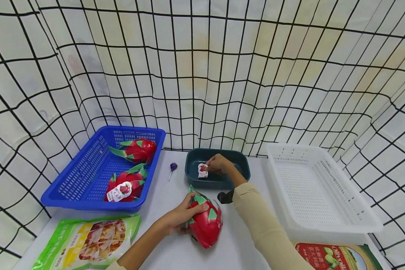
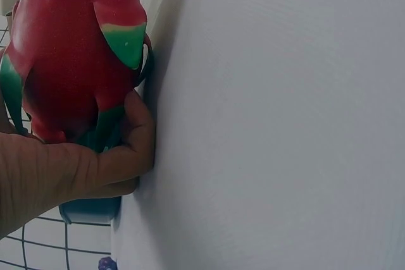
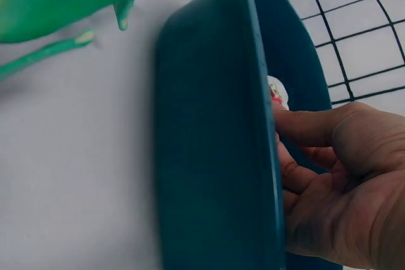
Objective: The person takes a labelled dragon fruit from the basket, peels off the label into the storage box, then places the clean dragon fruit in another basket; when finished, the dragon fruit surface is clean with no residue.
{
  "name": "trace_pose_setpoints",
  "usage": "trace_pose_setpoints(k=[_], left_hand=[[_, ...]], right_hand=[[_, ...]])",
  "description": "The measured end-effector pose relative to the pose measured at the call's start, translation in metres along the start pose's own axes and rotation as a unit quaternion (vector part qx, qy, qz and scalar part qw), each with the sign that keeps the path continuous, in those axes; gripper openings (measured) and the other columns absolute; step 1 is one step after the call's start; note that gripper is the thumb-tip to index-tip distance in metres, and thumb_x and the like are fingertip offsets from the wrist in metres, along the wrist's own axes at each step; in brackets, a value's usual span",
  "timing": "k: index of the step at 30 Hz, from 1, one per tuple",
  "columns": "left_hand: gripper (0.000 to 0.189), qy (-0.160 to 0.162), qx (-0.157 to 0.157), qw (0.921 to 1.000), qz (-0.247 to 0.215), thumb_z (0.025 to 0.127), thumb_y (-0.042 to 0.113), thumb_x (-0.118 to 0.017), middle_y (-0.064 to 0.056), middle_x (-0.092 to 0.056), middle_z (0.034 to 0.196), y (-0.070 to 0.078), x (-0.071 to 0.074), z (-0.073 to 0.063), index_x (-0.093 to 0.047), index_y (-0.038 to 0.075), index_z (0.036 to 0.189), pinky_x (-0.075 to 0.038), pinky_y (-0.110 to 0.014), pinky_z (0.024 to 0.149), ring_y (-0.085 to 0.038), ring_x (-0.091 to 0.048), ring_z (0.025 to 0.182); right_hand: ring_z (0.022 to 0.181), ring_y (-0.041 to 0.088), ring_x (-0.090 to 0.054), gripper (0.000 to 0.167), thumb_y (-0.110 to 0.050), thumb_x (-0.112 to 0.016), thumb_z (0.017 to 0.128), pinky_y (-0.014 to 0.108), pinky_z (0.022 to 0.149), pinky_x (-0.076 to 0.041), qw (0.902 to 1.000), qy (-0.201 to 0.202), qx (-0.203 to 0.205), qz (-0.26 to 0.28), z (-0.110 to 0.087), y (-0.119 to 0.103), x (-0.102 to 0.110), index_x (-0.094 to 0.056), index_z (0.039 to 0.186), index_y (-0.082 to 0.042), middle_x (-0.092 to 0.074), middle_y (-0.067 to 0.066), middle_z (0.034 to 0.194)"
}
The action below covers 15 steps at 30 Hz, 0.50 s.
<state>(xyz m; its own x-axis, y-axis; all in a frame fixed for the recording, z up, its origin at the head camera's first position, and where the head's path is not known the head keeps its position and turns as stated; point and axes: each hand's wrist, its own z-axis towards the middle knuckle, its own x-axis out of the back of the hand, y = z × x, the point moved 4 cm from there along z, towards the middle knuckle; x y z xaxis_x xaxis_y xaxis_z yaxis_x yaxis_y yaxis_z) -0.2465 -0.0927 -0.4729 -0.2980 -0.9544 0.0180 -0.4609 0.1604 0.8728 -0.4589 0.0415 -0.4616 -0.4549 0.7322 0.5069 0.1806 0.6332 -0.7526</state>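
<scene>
My left hand [image 1: 182, 213] grips a red dragon fruit [image 1: 206, 224] with green-tipped scales, low over the white table. In the left wrist view the thumb and fingers curl round the green end of the dragon fruit [image 2: 82, 49]. My right hand [image 1: 219, 163] reaches into a dark teal bin [image 1: 202, 183] and pinches a small white sticker [image 1: 203, 170] with a red fruit picture. From the right wrist, the bin's wall [image 3: 209, 131] hides part of the fingers, and only the top of the sticker [image 3: 277, 92] shows.
At left, a blue basket [image 1: 87, 204] holds two dragon fruits, one bearing a label [image 1: 119, 191]. A lollipop [image 1: 173, 167] lies beside the bin. A white basket [image 1: 324, 225] stands right. Food packages [image 1: 91, 243] lie in front, at left and right. Black wire mesh surrounds the table.
</scene>
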Motion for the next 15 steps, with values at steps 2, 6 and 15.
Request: trace_pose_setpoints(k=[2, 6, 15], left_hand=[[0.086, 0.0, -0.001, 1.0, -0.001, 0.083, 0.036, -0.075, -0.019, -0.043, 0.135, 0.0, 0.0, 0.0, -0.021, 0.02, 0.149, -0.059, -0.046, 0.08, -0.04, -0.044, 0.124], [0.086, 0.002, -0.002, 1.0, -0.002, 0.084, 0.036, -0.075, -0.019, -0.043, 0.135, 0.0, 0.001, -0.001, -0.021, 0.02, 0.149, -0.059, -0.047, 0.08, -0.04, -0.044, 0.124], [0.08, -0.004, -0.008, 1.0, 0.0, 0.086, 0.041, -0.071, -0.02, -0.042, 0.135, -0.002, 0.0, -0.003, -0.022, 0.021, 0.147, -0.059, -0.049, 0.08, -0.041, -0.045, 0.122]], right_hand=[[0.077, 0.017, -0.059, 0.012, -0.007, -0.074, 0.084, 0.037, 0.076, -0.053, 1.0, -0.002, -0.001, -0.004, 0.003, -0.001, -0.004, -0.069, 0.095, -0.005, -0.064, 0.006, 0.084], [0.079, 0.016, -0.059, 0.011, -0.006, -0.072, 0.086, 0.037, 0.081, -0.051, 1.0, 0.003, 0.001, 0.003, -0.005, -0.007, -0.009, -0.069, 0.097, -0.003, -0.064, 0.004, 0.083], [0.071, 0.012, -0.052, 0.009, -0.002, -0.07, 0.087, 0.029, 0.063, -0.042, 0.9992, 0.028, 0.023, -0.015, -0.014, -0.008, -0.016, -0.067, 0.095, -0.001, -0.057, -0.001, 0.077]])
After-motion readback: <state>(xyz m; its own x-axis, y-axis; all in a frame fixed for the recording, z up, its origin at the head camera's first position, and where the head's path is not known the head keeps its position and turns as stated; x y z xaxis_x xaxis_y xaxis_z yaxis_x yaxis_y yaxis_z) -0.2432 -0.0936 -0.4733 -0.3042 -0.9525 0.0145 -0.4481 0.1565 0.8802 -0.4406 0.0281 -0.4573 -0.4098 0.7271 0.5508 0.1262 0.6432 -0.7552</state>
